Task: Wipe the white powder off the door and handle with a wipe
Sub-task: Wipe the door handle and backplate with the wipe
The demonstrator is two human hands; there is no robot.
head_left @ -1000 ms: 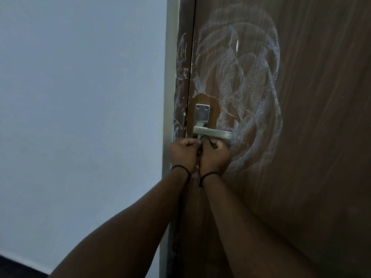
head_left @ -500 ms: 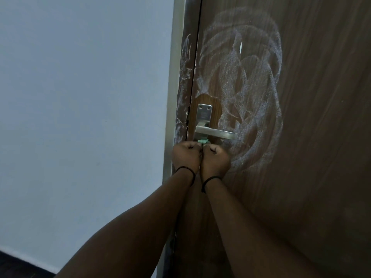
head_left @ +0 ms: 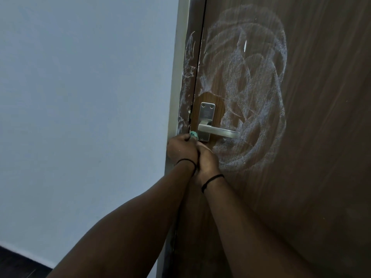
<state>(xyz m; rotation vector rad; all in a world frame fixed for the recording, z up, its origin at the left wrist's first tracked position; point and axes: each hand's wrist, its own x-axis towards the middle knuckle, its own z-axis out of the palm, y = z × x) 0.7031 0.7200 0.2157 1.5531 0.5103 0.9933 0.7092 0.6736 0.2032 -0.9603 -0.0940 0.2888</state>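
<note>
Both hands are sitting further toward the door edge than half a second ago, the green wipe (head_left: 194,134) having come from under the lever to the lower corner of the backplate. Left of the grip, powder streaks are marking the door frame (head_left: 187,91). The left hand (head_left: 181,150) is clenching the wipe, a small tuft showing just above its knuckles and touching the door (head_left: 313,137) at the gap. Pressed against it, the right hand (head_left: 206,159) is curled shut; whether it is also holding the wipe cannot be told. Above and right of the grip, the handle (head_left: 218,131) is looking largely clean, while the white powder (head_left: 253,93) is lying in broad swirls beyond it.

Judgement: the edge pass calls for firm, flat pressure, strokes overlapping, and refolding the wipe to a fresh face before moving right onto the swirls.

Most of the wipe is hidden inside the fists, both palms are unseen, and the door's top and right side are cut off.
</note>
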